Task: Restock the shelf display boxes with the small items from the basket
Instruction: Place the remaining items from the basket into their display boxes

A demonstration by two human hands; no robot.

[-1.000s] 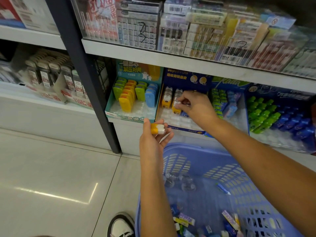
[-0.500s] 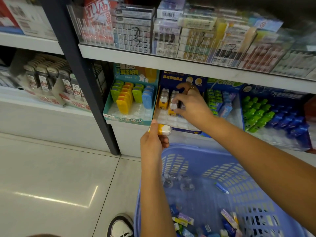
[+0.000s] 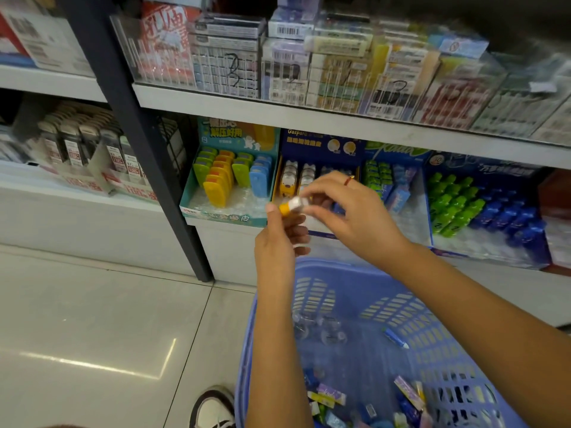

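Observation:
My left hand [image 3: 279, 242] holds up a small yellow-and-white item [image 3: 292, 206] in front of the lower shelf. My right hand [image 3: 346, 211] meets it there and pinches its white end. Behind them sits the dark blue display box [image 3: 321, 146] with two rows of the same yellow-and-white items [image 3: 289, 180]. Below my arms is the blue plastic basket [image 3: 312, 270], with several small wrapped items [image 3: 327, 393] loose on its bottom.
A teal display box [image 3: 216, 213] with yellow, green and blue pieces stands to the left. Boxes of green and blue items [image 3: 482, 208] stand to the right. A dark shelf post [image 3: 145, 149] rises at left. My shoe [image 3: 213, 409] rests on the tiled floor.
My right hand has drawn back out of the dark blue box and come to the item in my left hand. My left hand rose slightly.

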